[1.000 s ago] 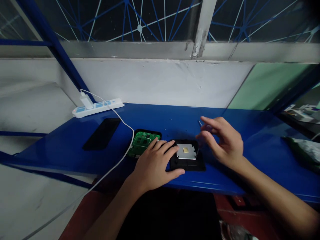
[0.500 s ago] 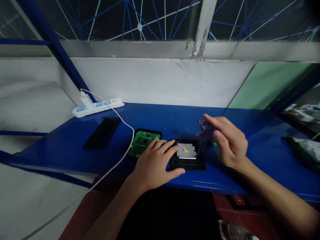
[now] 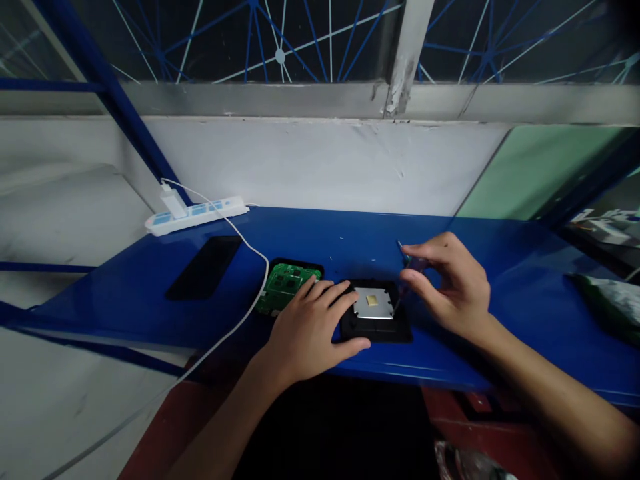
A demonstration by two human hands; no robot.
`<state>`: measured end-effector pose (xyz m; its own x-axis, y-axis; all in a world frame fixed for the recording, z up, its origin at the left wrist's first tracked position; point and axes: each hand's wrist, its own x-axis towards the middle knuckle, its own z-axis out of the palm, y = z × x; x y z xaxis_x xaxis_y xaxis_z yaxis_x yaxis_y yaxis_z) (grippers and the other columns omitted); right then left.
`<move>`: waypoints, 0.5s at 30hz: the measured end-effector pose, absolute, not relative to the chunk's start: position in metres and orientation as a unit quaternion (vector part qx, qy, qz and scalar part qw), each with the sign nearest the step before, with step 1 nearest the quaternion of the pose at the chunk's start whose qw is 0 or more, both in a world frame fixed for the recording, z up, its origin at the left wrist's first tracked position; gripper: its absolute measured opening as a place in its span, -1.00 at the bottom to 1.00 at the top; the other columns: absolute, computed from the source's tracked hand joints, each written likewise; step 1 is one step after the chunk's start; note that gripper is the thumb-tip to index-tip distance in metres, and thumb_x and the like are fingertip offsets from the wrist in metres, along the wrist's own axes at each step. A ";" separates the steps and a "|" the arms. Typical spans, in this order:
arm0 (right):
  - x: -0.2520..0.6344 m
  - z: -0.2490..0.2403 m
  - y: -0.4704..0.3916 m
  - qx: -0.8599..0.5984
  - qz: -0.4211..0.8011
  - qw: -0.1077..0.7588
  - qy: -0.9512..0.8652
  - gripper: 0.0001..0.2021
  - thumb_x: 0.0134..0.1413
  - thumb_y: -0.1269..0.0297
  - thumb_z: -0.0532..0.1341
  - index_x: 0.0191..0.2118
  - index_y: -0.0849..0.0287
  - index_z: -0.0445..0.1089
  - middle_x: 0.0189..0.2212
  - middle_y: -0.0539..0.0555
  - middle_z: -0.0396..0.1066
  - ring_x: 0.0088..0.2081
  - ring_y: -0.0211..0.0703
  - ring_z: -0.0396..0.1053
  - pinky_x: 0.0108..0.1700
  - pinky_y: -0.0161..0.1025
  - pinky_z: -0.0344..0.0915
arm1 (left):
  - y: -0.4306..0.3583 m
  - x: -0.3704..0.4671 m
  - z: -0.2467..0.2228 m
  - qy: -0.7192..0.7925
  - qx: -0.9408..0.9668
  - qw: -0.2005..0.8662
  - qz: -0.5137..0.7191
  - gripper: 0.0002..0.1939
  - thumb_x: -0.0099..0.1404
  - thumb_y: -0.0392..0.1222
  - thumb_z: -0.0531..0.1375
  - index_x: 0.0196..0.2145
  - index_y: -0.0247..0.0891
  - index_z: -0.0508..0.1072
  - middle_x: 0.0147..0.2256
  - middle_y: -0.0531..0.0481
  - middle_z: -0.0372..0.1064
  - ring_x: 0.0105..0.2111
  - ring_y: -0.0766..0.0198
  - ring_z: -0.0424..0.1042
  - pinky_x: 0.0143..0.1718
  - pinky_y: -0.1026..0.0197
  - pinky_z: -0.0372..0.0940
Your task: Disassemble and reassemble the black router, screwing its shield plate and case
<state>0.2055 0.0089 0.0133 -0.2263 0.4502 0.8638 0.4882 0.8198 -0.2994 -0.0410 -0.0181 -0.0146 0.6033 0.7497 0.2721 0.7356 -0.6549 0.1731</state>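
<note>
A black plastic casing (image 3: 377, 329) lies on the blue table, with a silver metal plate (image 3: 383, 309) in it that bears a small yellowish square pad (image 3: 372, 301). My left hand (image 3: 313, 327) is spread flat, its fingertips on the casing's left edge and its palm partly over a green circuit board (image 3: 285, 283) in a black shell. My right hand (image 3: 445, 283), right of the casing, pinches the handle of a thin screwdriver (image 3: 417, 265). The tool's shaft slants down to the plate's lower right corner.
A black phone-like slab (image 3: 205, 268) lies at the left. Behind it stands a white power strip (image 3: 200, 213) with a plug; its white cable (image 3: 243, 320) crosses the table's left part. A blue tool tip (image 3: 401, 248) shows behind my right hand.
The fingers of my right hand have closed in around the screwdriver handle from a more stretched position. My left hand has stayed where it was.
</note>
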 end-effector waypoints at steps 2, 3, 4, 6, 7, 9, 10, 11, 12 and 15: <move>0.207 0.013 0.008 -0.299 0.002 0.542 -0.785 -0.69 0.21 0.38 0.25 0.06 0.04 0.43 -0.26 0.08 0.41 -0.34 -0.16 0.43 -0.32 -0.11 0.42 | -0.019 -0.041 -0.014 0.415 0.895 0.020 0.164 -0.36 0.29 0.27 0.22 0.19 -0.14 0.35 0.26 -0.02 0.28 0.23 -0.02 0.25 0.34 -0.16 0.01; 0.207 0.012 0.007 -0.299 0.014 0.541 -0.786 -0.70 0.27 0.37 0.18 0.08 0.05 0.42 -0.21 0.10 0.43 -0.32 -0.16 0.46 -0.30 -0.10 0.43 | -0.019 -0.042 -0.014 0.414 0.895 0.020 0.165 -0.36 0.29 0.27 0.22 0.19 -0.14 0.35 0.26 -0.02 0.28 0.23 -0.02 0.25 0.34 -0.16 0.01; 0.207 0.012 0.006 -0.301 0.026 0.539 -0.786 -0.69 0.31 0.38 0.11 0.10 0.05 0.41 -0.17 0.12 0.44 -0.31 -0.16 0.49 -0.28 -0.09 0.44 | -0.019 -0.042 -0.015 0.414 0.895 0.022 0.164 -0.36 0.29 0.27 0.21 0.19 -0.14 0.35 0.26 -0.02 0.28 0.23 -0.02 0.25 0.34 -0.16 0.01; 0.207 0.013 0.004 -0.310 0.046 0.534 -0.786 -0.63 0.35 0.43 0.03 0.16 0.04 0.37 -0.10 0.12 0.48 -0.32 -0.20 0.52 -0.28 -0.12 0.46 | -0.019 -0.042 -0.014 0.413 0.896 0.025 0.163 -0.36 0.30 0.27 0.21 0.19 -0.13 0.35 0.26 -0.02 0.27 0.24 -0.02 0.25 0.34 -0.17 0.01; 0.207 0.013 0.004 -0.316 0.050 0.531 -0.785 -0.60 0.34 0.45 0.03 0.19 0.03 0.35 -0.09 0.11 0.49 -0.32 -0.22 0.52 -0.29 -0.15 0.46 | -0.019 -0.042 -0.014 0.413 0.896 0.025 0.162 -0.36 0.30 0.28 0.21 0.19 -0.13 0.35 0.27 -0.02 0.27 0.24 -0.01 0.24 0.34 -0.17 0.01; 0.206 0.014 0.004 -0.324 0.037 0.528 -0.784 -0.56 0.30 0.50 0.09 0.22 0.01 0.33 -0.14 0.08 0.51 -0.33 -0.23 0.50 -0.31 -0.18 0.44 | -0.019 -0.042 -0.014 0.414 0.895 0.024 0.162 -0.36 0.30 0.27 0.22 0.19 -0.13 0.35 0.27 -0.02 0.27 0.24 -0.01 0.24 0.35 -0.16 0.00; 0.206 0.015 0.004 -0.322 0.020 0.530 -0.784 -0.55 0.27 0.51 0.14 0.21 0.00 0.34 -0.19 0.06 0.52 -0.33 -0.23 0.49 -0.31 -0.19 0.43 | -0.018 -0.041 -0.014 0.414 0.895 0.023 0.162 -0.36 0.29 0.27 0.22 0.20 -0.13 0.35 0.27 -0.03 0.27 0.24 -0.01 0.24 0.35 -0.16 0.00; 0.205 0.015 0.005 -0.316 0.000 0.533 -0.785 -0.55 0.24 0.52 0.18 0.19 0.01 0.36 -0.24 0.05 0.51 -0.33 -0.21 0.47 -0.31 -0.18 0.42 | -0.018 -0.041 -0.014 0.414 0.895 0.022 0.162 -0.35 0.29 0.26 0.22 0.20 -0.14 0.35 0.27 -0.03 0.27 0.24 -0.01 0.24 0.34 -0.15 0.00; 0.205 0.016 0.006 -0.307 -0.018 0.535 -0.787 -0.55 0.20 0.52 0.22 0.17 0.01 0.38 -0.29 0.04 0.50 -0.33 -0.20 0.45 -0.31 -0.17 0.41 | -0.018 -0.041 -0.014 0.415 0.895 0.022 0.161 -0.35 0.29 0.26 0.22 0.20 -0.14 0.35 0.27 -0.03 0.27 0.24 -0.01 0.25 0.34 -0.15 0.00; 0.203 0.016 0.009 -0.279 -0.038 0.540 -0.793 -0.59 0.14 0.52 0.29 0.09 0.04 0.43 -0.34 0.04 0.45 -0.34 -0.17 0.40 -0.32 -0.15 0.37 | -0.018 -0.041 -0.015 0.414 0.895 0.019 0.164 -0.36 0.30 0.27 0.21 0.19 -0.14 0.36 0.26 -0.01 0.28 0.23 -0.01 0.24 0.34 -0.14 0.01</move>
